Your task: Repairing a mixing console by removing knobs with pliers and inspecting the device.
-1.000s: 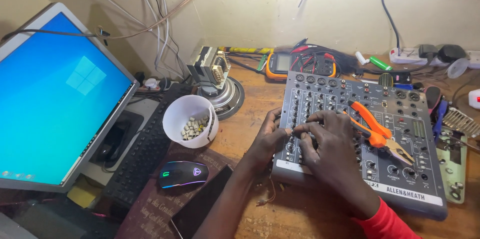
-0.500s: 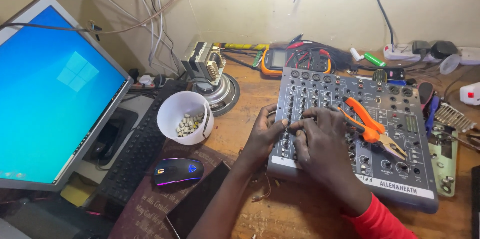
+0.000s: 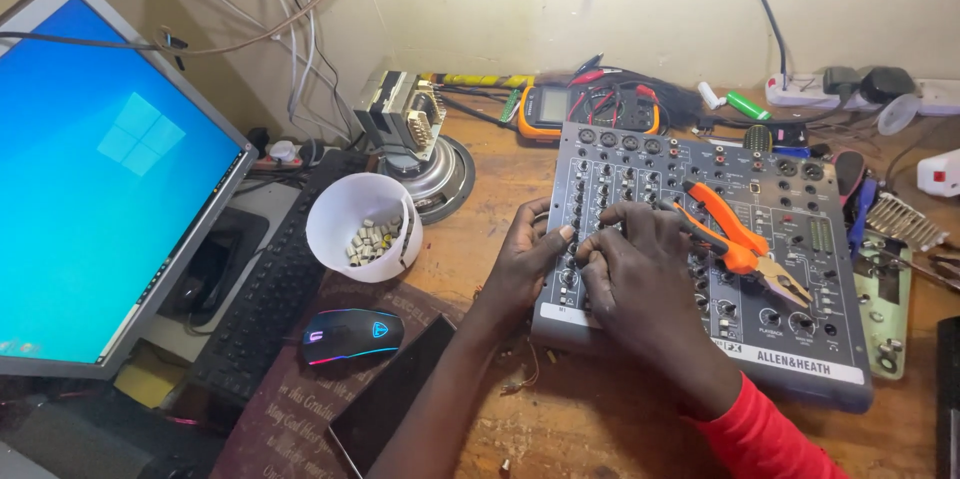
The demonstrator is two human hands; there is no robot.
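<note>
Audio mixer (image 3: pixel 640 154), grey, many-knobbed, is laid flat on the wooden desk (image 3: pixel 600 429), right of centre, with its front edge turned toward the person. Both hands are planted on its left channel strips. The left hand (image 3: pixel 525 264) is rested at the mixer's left edge, with the thumb stretched onto the panel. The right hand (image 3: pixel 640 274) is curled over the knob rows just beside it, fingertips pressed down among the controls. The two hands are nearly touching. Whether a knob is actually pinched by either hand can't be told, since the fingertips are hidden by the knuckles.

Orange-handled pliers (image 3: pixel 735 239) are left lying across the panel, just right of the right hand, untouched. A white cup (image 3: pixel 335 239) with small pale caps (image 3: pixel 372 239) in it is parked to the left, near a lit mouse (image 3: pixel 352 334) and a black keyboard (image 3: pixel 265 299). An orange multimeter (image 3: pixel 545 109) is seen behind the mixer.

As a guess, the small controls on the left strips are being worked by fingertip, one at a time. For whatever comes next, a steady mixer and a fine, straight grip on one tiny part would be called for, because the neighbouring knobs are packed tight.
</note>
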